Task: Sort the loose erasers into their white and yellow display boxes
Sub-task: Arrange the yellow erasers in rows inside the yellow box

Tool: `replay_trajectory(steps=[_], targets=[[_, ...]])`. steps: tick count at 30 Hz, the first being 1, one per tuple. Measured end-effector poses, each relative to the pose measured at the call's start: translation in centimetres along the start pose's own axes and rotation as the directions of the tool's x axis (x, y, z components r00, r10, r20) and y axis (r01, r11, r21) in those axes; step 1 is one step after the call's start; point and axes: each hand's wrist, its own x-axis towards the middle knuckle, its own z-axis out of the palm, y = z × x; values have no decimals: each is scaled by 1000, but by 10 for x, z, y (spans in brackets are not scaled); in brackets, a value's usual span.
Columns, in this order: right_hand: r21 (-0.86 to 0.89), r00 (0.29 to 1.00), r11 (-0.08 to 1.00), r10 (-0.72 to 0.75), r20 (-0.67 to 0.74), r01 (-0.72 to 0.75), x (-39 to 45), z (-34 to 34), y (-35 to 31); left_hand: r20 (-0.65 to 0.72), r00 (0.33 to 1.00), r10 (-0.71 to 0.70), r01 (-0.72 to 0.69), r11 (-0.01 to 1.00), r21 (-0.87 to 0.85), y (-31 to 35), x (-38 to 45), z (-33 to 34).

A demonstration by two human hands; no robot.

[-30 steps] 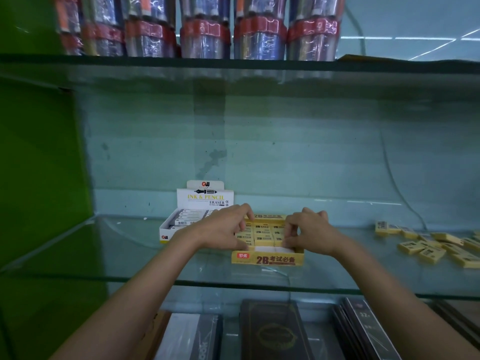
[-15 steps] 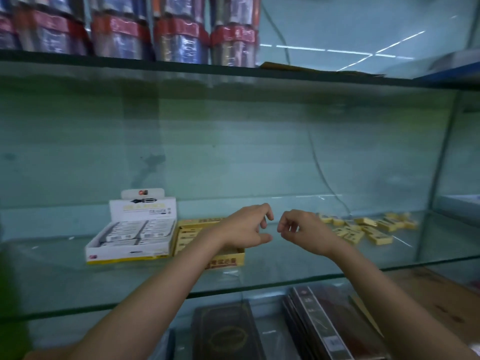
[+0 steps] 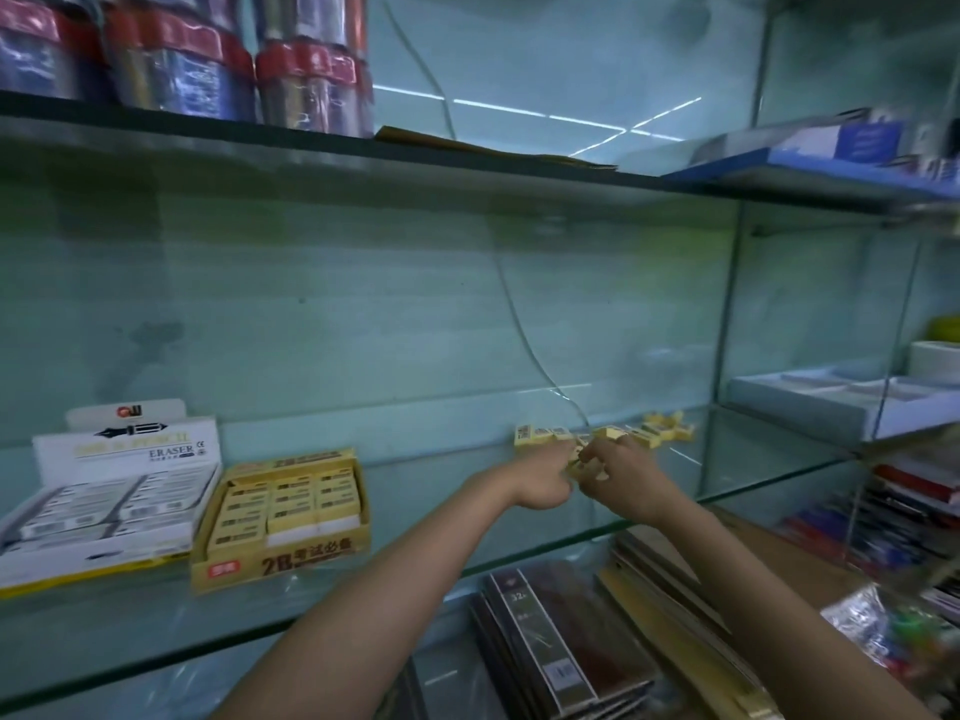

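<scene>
Both hands are out at the loose erasers [image 3: 644, 433], a scatter of yellow ones lying on the glass shelf [image 3: 441, 475] twd its right end, near the back wall. Left hand [image 3: 543, 475] & right hand [image 3: 621, 472] sit side by side, nearly touching, fingers curled down into the near edge of the pile. Each grip looks clamped on yellow erasers, but the pic is blurred there, so can't tell how many or exactly how they're pinched.

Yellow box [image 3: 283, 517] stands well apart to the left on the same shelf, w/ rows of yellow erasers inside & a gap at its front right. White box [image 3: 104, 506] is just beside it on the left, lid flap upright, w/ white-sleeved erasers in rows.

Upper shelf: wrapped canisters [image 3: 228, 59]. Below the glass: dark notebooks [image 3: 561, 646].
</scene>
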Motion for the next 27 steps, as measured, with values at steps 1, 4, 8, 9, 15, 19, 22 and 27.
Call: replay_trajectory(steps=[1, 4, 8, 9, 15, 19, 22, 27], targets=[[17, 1000, 1000, -6, -7, 6, -1, 2, 0, -11, 1000, -21, 20, 1000, -20, 0, 3, 4], [48, 999, 999, -19, -28, 21, -1, 5, -2, -71, 996, -61, 54, 994, -91, -5, 7, 5], [138, 999, 989, -50, -11, 51, 0, 6, -12, -68, 990, -123, 112, 983, -147, -15, -3, -3], [179, 998, 982, -67, -6, 67, -1, 6, -15, -74, 988, -133, 122, 983, -140, -19, -7, -7], [486, 978, 861, -202, 50, 153, -3, 11, -47, -169, 983, -70, 59, 996, -66, -44, -54, -37], [610, 953, 768, -297, 67, 196, -4, 13, -87, -221, 969, -106, 93, 993, -69, -68, -94, -60], [652, 928, 718, -367, 58, 243, -4, 20, -119, -250, 951, -179, 160, 982, -98, -92, -127, -74], [669, 886, 689, -454, 100, 278, 2, 38, -165, -308, 905, -294, 252, 953, -170, -124, -171, -89]])
